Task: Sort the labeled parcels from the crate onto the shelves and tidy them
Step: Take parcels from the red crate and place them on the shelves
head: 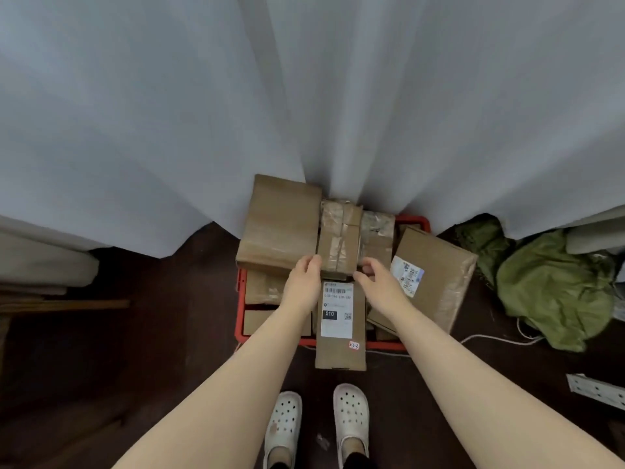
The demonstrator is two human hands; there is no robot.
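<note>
Down on the dark floor, right at our feet, the red crate (240,309) sits heaped with cardboard, and we're leaning over it with both arms out. The left grip (304,277) has its fingers curled onto the left edge of the taped parcel (340,245) at the middle of the heap. The right grip (377,277) sits at the opposite corner, fingers bent, thumb out — whether it has actually closed on the box we cannot tell from here. That parcel lies on top of the pile, wedged between a big plain box (280,225) on its left and other taped cartons on its right. Just below it lies the parcel labelled 010 (340,319), hanging over the crate's near rim, and another labelled box (436,279) leans out over the right side. No shelves in view — so by our reckoning the sorting has barely started: the crate looks full, nothing is visibly shelved, and the tidying is all ahead.
</note>
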